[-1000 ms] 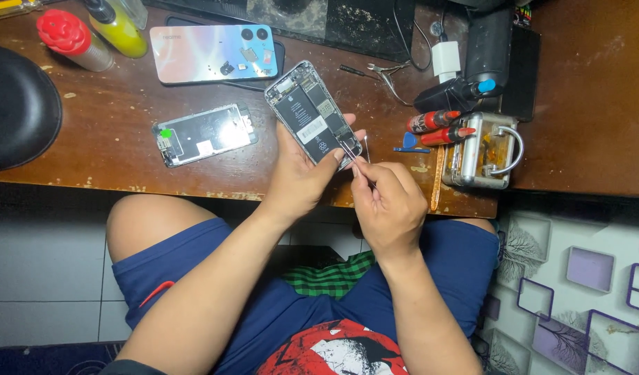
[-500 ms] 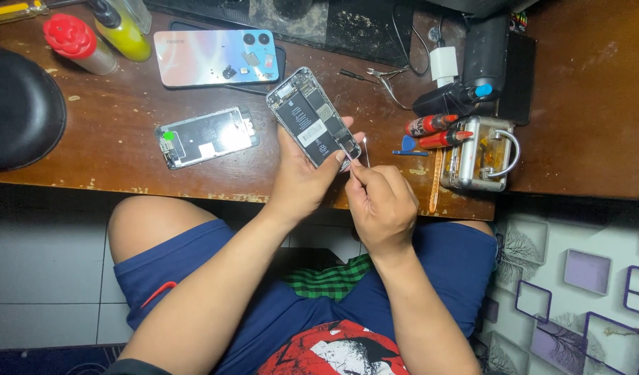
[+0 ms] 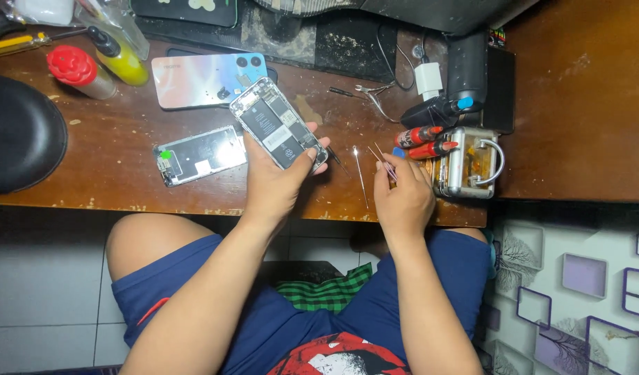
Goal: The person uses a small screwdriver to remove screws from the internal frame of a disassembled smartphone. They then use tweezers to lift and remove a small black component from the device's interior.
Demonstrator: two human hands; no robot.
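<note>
Brown wooden table (image 3: 111, 173), worn and scratched, seen from above with bare knees and blue shorts (image 3: 319, 326) below its front edge. Left hand (image 3: 274, 182) clasped around the lower end of an opened phone (image 3: 278, 129), thumb pressed over its right edge, inner parts and dark battery facing up, body tilted with its top toward the upper left, held just above the table. Right hand (image 3: 403, 194) closed on thin tweezers (image 3: 383, 158), tips pointing up and left, well apart from the opened phone, close to the table's front edge. Between the two hands, a slim metal pick (image 3: 361, 177) lying on the wood. Left of the held phone, a detached inner frame (image 3: 200, 154) lying flat with a green spot at its left end. Behind it, a pearly back cover (image 3: 208, 80) with dark camera rings, partly under the opened phone's top corner. Far left, a round black dish (image 3: 21, 132); above it, a red-capped bottle (image 3: 80, 73) beside a yellow bottle (image 3: 118, 57) with a black nozzle. Right of the right hand, a metal box with a wire handle (image 3: 469, 163), two red-handled screwdrivers (image 3: 424, 142) just beside it, a white charger plug (image 3: 428, 80) further back. Green checked cloth (image 3: 326, 292) on the lap.
</note>
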